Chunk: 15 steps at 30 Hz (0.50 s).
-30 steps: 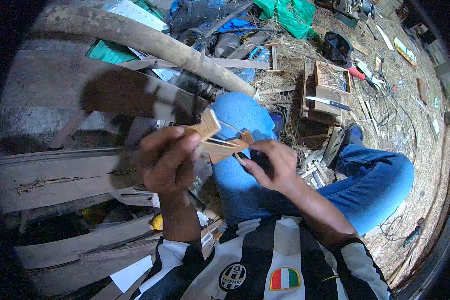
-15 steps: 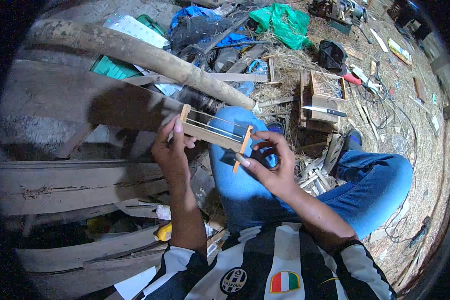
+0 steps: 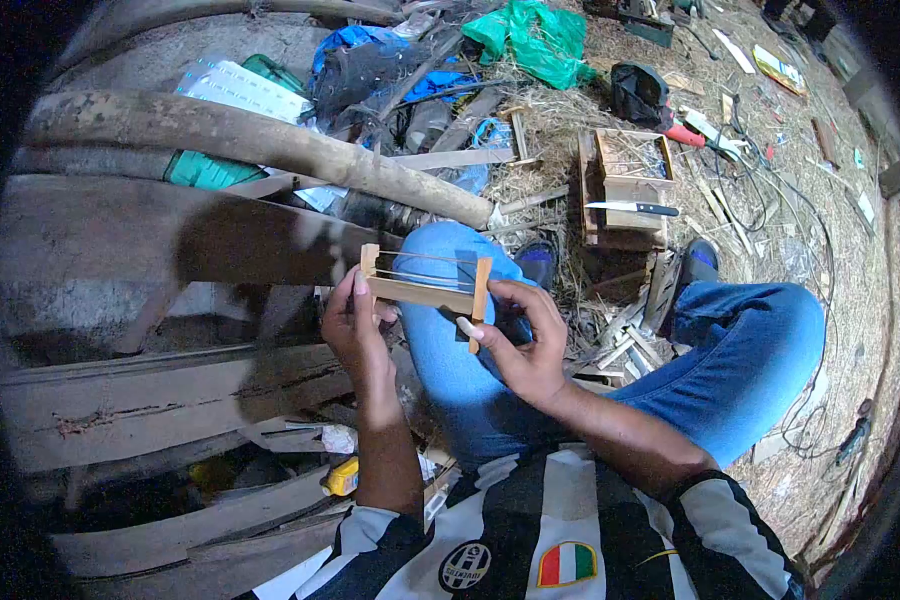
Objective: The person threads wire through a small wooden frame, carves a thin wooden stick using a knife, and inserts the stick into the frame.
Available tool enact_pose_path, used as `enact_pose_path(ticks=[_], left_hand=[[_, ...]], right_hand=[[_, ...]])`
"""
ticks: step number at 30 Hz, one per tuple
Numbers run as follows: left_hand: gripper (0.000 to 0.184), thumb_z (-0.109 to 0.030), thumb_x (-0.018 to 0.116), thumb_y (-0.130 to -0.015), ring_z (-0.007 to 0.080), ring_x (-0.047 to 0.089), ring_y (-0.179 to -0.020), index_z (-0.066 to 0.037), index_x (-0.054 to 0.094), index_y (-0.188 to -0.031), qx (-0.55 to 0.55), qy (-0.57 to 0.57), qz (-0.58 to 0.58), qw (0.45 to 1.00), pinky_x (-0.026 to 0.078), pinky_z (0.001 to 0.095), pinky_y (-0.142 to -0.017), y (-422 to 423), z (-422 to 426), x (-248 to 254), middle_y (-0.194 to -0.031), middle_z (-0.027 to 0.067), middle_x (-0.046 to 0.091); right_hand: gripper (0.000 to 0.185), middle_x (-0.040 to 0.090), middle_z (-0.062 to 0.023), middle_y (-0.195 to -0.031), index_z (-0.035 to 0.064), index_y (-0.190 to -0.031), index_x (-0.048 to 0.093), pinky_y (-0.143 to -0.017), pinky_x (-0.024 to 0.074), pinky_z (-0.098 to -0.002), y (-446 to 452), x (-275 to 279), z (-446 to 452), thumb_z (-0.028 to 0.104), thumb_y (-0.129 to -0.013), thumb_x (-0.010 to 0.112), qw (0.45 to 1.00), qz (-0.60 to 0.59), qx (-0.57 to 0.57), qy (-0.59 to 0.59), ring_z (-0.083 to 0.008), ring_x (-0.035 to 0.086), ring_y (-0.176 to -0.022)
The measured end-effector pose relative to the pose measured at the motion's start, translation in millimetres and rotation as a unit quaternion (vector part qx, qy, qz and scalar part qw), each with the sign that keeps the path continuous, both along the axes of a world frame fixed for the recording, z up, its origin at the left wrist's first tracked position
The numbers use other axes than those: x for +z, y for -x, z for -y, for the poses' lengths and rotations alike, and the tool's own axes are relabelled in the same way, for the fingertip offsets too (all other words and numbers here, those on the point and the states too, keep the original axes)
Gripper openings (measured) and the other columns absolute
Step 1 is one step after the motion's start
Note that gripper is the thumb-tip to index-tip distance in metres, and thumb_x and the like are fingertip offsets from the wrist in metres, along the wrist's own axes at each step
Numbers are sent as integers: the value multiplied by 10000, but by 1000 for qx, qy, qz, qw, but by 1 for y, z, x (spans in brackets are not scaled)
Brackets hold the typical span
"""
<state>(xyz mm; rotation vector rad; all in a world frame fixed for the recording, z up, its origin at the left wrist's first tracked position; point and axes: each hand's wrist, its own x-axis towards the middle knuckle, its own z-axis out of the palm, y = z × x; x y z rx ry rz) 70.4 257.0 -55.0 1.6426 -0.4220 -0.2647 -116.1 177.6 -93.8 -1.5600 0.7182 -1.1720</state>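
Held over my bent knee is a small wooden frame [image 3: 422, 295] with two upright end pieces joined by a flat bar and thin rods. My left hand [image 3: 358, 325] grips its left end, thumb on the near side. At the right end, my right hand [image 3: 526, 340] pinches the taller end piece between thumb and fingers. The frame sits nearly level, slightly lower on the right. Part of the left fingers is hidden behind the wood.
A knife [image 3: 632, 208] lies across a wooden box [image 3: 635, 160] holding thin sticks. Wooden planks [image 3: 150, 230] and a thick pole [image 3: 270, 140] are on the left. A yellow tool [image 3: 341, 477] rests among the boards. Cables [image 3: 785, 190] and wood scraps [image 3: 625, 345] lie on the ground.
The wooden frame has turned closer to level, its right end shifting slightly left. Both hands keep their hold on it. The camera view has shifted a little, so the surroundings appear moved left.
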Motion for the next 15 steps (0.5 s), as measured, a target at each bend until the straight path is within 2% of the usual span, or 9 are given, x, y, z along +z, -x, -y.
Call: enact_pose_path(ticks=[5,8,10,15], left_hand=[[273,-193,628,-1009,91,549,-615,17,709,-1164,-5,7,29,1000,450,259,-571,-3,-3,-5,-854,69,688],[272,-201,620,-1014,90,550,-620,9,716,-1157,-11,-16,46,999,455,259,-584,-6,-7,-5,-925,72,684],[285,-225,619,-1018,86,552,-623,6,721,-1152,-21,-38,98,994,457,259,-590,-7,-10,-5,-994,70,665],[285,-217,635,-1012,79,557,-631,14,712,-1161,-7,13,68,998,467,257,-600,-4,-9,-13,-999,60,638]], right_hand=[[489,707,-185,-1145,9,-1181,675,-882,513,-401,-1,-3,1,205,-771,857,999,7,-5,40,-338,670,-1012],[466,712,-187,-1142,5,-1172,689,-873,517,-396,-1,-7,0,180,-772,852,998,12,-12,62,-328,678,-992],[456,720,-186,-1124,-4,-1164,699,-866,520,-391,-2,-8,0,164,-769,851,998,7,-14,62,-323,686,-972],[433,728,-180,-1125,-12,-1161,701,-863,536,-369,-1,-6,-1,134,-779,846,999,25,-10,31,-295,695,-963]])
